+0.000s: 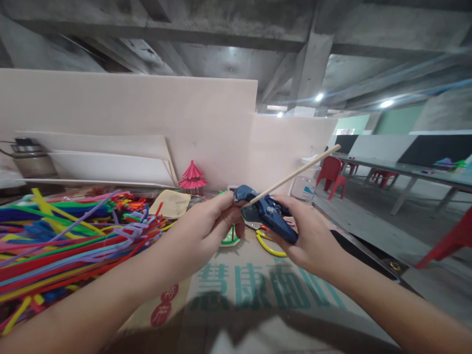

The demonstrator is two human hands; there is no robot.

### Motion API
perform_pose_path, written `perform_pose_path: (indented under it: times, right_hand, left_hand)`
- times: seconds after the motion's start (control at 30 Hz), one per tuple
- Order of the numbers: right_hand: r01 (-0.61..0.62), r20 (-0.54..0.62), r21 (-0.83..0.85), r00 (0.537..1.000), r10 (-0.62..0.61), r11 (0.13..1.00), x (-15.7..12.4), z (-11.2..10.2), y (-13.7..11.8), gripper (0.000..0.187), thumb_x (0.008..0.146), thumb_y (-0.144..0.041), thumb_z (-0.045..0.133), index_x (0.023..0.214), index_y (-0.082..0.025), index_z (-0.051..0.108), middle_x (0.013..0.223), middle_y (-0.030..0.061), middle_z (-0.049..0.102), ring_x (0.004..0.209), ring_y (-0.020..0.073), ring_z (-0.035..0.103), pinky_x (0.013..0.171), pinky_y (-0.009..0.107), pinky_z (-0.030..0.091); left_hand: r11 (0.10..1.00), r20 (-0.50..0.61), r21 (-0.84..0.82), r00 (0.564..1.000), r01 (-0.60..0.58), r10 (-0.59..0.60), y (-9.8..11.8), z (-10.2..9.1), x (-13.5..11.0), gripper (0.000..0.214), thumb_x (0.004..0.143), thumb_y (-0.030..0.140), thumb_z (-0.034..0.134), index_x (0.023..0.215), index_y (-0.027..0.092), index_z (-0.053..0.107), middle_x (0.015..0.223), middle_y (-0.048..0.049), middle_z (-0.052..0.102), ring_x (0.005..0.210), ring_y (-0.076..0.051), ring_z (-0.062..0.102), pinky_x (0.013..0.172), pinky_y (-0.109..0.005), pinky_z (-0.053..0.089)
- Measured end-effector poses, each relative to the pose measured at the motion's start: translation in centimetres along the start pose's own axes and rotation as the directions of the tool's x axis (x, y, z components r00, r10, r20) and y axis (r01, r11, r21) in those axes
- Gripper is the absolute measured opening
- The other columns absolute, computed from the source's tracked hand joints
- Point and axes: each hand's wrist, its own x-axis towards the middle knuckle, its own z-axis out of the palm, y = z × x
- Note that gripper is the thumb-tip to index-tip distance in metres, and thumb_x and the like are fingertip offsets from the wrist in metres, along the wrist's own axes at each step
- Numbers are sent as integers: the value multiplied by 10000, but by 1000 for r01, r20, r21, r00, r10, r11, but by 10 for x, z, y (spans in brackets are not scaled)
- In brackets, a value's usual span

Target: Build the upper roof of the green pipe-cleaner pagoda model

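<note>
My right hand [313, 236] is closed around the handle of a dark blue hand tool [278, 223] that looks like a cutter. Its curved head points left toward my left hand [217, 216]. A pale wooden stick [300, 170] slants up to the right from the tool's head, its far end free in the air. At the stick's lower end the fingers of my left hand are pinched together, touching or very near the tool's head. Partly hidden below that hand is a small green-edged piece [230, 242] with a thin brown post.
Pipe cleaners [73, 246] in many colours pile up at left. Yellow-handled scissors [271, 246] lie on the printed cardboard [236, 290]. Behind stand a pink tiered pagoda [192, 177], a yellow pad [169, 203] and a clear plastic bottle [303, 188], before a pale partition [129, 103].
</note>
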Motion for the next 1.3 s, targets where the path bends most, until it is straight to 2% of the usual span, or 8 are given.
perform_pose_path:
  times: [0.2,0.47,0.73,1.07,1.3]
  right_hand:
    - [-63,0,-71,998,63,995,-1,-3,-3,488,867,-360,703,1305,-242,522,1247,137,704,1071,331,693,869,497,563]
    - [-105,28,-60,994,107,993,-1,-3,-2,455,874,-381,696,1281,-247,543,1193,129,732,1033,333,704,894,497,540]
    - [-103,76,-35,992,105,994,-1,-3,-3,493,892,-491,671,1308,-269,526,1269,120,700,1141,348,666,935,503,524]
    - [-99,72,-45,992,102,994,0,-5,-6,446,907,-455,657,1293,-268,535,1267,113,701,1107,333,670,927,488,515]
    - [-109,89,-58,990,114,992,-1,-5,-7,397,922,-439,638,1279,-291,549,1287,95,698,1054,313,697,900,460,524]
  left_hand:
    - [1000,-16,30,1000,-1,2,1,1,-1,227,1035,267,395,930,194,582,737,7,609,626,-130,517,567,-237,377]
    - [996,-21,90,1000,10,-8,2,1,-3,207,1024,232,393,912,201,564,701,21,571,601,-125,508,547,-235,356]
    - [996,-33,90,999,-10,13,0,2,-2,158,1018,216,413,931,205,545,715,26,565,625,-125,523,563,-229,372]
    - [997,-24,78,1000,5,-3,1,2,-3,165,1018,209,401,939,194,545,721,26,569,606,-116,512,549,-217,370]
    - [992,-38,127,999,16,-11,3,2,-2,162,1011,191,402,921,183,537,699,34,552,579,-105,490,528,-212,356]
